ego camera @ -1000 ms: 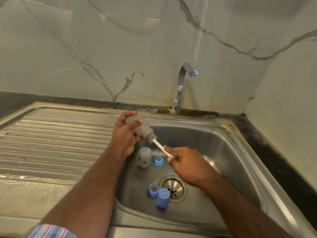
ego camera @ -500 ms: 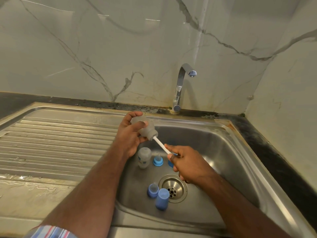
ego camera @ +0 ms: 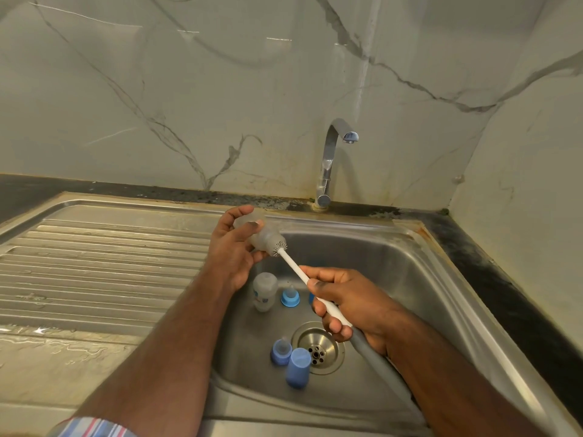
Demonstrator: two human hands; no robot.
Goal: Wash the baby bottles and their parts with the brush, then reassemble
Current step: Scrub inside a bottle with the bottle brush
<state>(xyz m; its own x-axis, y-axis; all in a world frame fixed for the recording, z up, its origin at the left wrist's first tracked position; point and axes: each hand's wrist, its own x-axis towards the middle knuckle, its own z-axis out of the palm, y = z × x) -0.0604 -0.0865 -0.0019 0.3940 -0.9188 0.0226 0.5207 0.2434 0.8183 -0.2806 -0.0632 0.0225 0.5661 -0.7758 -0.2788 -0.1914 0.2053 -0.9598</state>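
The left hand (ego camera: 232, 252) grips a translucent frosted plastic baby bottle (ego camera: 257, 234) above the back left edge of the stainless steel sink basin (ego camera: 394, 269), fingers curled round the body, mouth pointing right and down. The right hand (ego camera: 345, 302) holds the white-handled bottle brush (ego camera: 295, 266) with fingers and thumb wrapped round the shaft.

Change over the last second: half a second ago the grey bristle head was seated inside the bottle neck; its bristles now show at the mouth, as they did a second ago. The right hand has drawn back toward the person. This indicates one in-and-out scrubbing stroke, so interior washing of this bottle is in progress, not finished.

Remaining items on the basin floor:
- a second frosted bottle (ego camera: 264, 291), lying left of centre;
- a light blue collar with teat (ego camera: 290, 297), just beside it;
- a darker blue collar with teat (ego camera: 280, 351) and a blue cap (ego camera: 298, 367), near the round steel drain (ego camera: 318, 346).

Another blue part appears to sit behind the right hand; it is mostly hidden. The chrome tap (ego camera: 331, 159) shows no running water. Reassembly has not begun.
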